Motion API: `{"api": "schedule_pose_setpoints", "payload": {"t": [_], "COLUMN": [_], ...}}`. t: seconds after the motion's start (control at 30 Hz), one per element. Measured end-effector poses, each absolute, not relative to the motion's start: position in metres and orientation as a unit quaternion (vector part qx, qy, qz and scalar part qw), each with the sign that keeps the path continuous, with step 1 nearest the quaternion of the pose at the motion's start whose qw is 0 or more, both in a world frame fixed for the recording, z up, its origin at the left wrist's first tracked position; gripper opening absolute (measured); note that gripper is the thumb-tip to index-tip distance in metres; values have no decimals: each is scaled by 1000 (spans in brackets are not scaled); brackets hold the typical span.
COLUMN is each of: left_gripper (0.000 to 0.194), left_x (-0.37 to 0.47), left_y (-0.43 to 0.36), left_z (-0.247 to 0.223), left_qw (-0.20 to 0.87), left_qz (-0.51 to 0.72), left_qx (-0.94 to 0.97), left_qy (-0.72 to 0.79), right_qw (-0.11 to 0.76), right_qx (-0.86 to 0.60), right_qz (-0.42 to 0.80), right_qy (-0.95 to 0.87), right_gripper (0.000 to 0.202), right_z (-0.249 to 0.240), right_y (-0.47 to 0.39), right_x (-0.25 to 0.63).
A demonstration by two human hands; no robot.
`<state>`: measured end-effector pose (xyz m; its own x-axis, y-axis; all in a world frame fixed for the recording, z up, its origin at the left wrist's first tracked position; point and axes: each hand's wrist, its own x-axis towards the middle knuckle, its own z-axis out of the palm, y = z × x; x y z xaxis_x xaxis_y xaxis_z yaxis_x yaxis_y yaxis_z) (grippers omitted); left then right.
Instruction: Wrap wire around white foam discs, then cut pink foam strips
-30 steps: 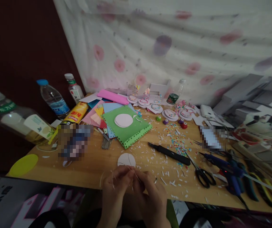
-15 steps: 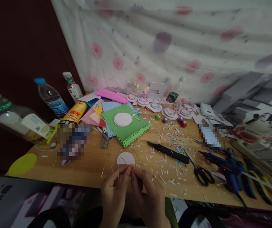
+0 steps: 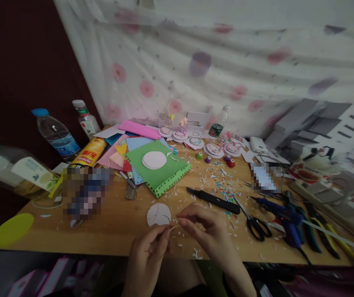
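Note:
At the table's front edge, my left hand [image 3: 147, 247] pinches a thin, pale, string-like strip [image 3: 173, 227] between thumb and fingertips. Close by on the right, my right hand [image 3: 206, 227] has its thumb and index finger nearly together at the strip's other end. Just beyond my left fingertips lies a round white paper disc [image 3: 158, 214] on the wood. Thin dark curved lines, like wire or thread, cross over the disc. What the strip is made of is too small to tell.
Green folder [image 3: 158, 169] bears white discs [image 3: 154, 160]. A black craft knife [image 3: 215, 201], scissors [image 3: 257, 227] and a blue glue gun [image 3: 284, 216] lie to the right. Paper scraps and coloured bits litter the wood. Bottles [image 3: 56, 136] stand at the left; decorated discs [image 3: 214, 149] at the back.
My hands were together at the fingertips; the right hand has moved up and right, drawing apart from the left. The strip now shows between them, and more of the disc is visible.

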<state>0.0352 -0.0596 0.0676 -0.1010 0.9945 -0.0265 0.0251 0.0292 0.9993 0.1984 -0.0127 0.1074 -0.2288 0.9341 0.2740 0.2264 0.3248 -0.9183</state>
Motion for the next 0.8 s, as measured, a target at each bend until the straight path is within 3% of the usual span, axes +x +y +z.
{"api": "schedule_pose_setpoints", "payload": {"t": [0.13, 0.47, 0.8], "left_gripper": [29, 29, 40], "left_x": [35, 29, 34], "left_y": [-63, -64, -64], "left_z": [71, 75, 79], "left_qw": [453, 419, 473], "left_qz": [480, 439, 425], "left_qx": [550, 608, 557], "left_qy": [512, 511, 534], "right_qw": [426, 410, 463], "right_qx": [-405, -399, -345], "right_qz": [462, 457, 536], "right_qy": [-664, -681, -617], "right_gripper": [29, 28, 31], "right_z": [97, 93, 89], "right_y": [-7, -8, -6], "right_x": [196, 196, 191]}}
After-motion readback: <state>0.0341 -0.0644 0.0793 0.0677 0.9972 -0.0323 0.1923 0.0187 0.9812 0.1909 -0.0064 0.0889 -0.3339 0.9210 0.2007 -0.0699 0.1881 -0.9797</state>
